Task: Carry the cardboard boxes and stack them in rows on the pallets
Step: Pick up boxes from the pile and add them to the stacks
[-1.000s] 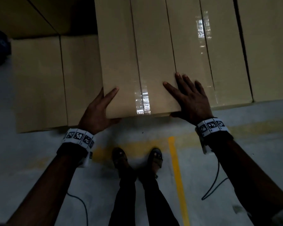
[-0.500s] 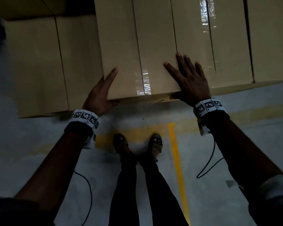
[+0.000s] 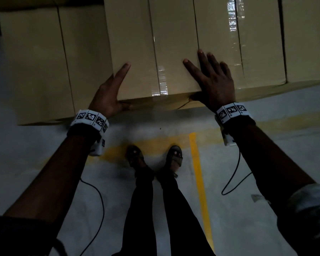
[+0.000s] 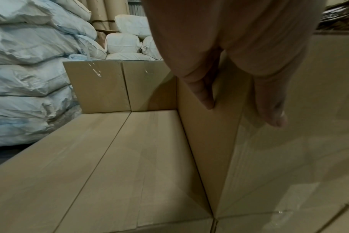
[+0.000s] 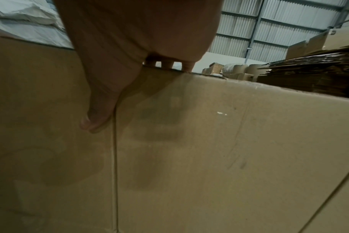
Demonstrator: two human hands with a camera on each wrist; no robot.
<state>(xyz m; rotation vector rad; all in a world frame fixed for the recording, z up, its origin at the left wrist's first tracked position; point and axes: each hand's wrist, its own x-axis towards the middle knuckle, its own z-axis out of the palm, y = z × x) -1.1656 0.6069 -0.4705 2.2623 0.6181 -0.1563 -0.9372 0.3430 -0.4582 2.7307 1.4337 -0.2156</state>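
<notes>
Tan taped cardboard box (image 3: 155, 52) atop stack: left hand (image 3: 107, 97) flat at left corner, right hand (image 3: 213, 84) spread flat on top. Push evenly, flush with neighbouring box (image 3: 218, 39).

upper box (image 3: 151, 43) on lower box (image 3: 44, 61)

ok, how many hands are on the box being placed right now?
2. The left hand presses the cardboard box at its near left corner. The right hand lies flat on top, across its near right edge. No other hands are in view.
</notes>
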